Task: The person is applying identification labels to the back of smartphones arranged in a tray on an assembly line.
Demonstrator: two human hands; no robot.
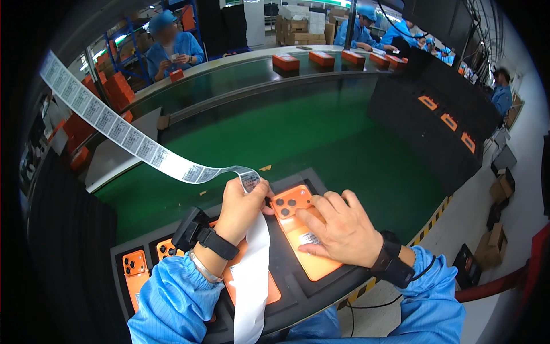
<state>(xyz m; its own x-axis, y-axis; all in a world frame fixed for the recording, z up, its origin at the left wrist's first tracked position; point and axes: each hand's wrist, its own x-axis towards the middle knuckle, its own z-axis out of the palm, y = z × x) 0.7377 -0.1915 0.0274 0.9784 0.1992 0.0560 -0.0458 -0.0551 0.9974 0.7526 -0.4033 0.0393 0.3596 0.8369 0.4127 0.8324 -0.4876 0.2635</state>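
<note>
A long strip of printed labels (pixel 129 137) rises to the upper left, and its blank white tail (pixel 252 286) hangs toward the table's near edge. My left hand (pixel 242 207) is closed on the strip, pinching it between thumb and fingers. Beside it, my right hand (pixel 344 232) lies over an orange phone (pixel 321 268), fingers apart and thumb next to a small white label (pixel 310 238) on its back. That phone, camera side up, rests on a black tray (pixel 289 278). Another orange phone (pixel 275 290) is partly hidden behind the strip's tail.
More orange phones (pixel 136 278) lie in the tray at left. Beyond is a green work surface (pixel 246 146), then a conveyor with orange boxes (pixel 285 62). A black block (pixel 418 123) carrying orange-framed pieces stands at right. Several people in blue work across the line.
</note>
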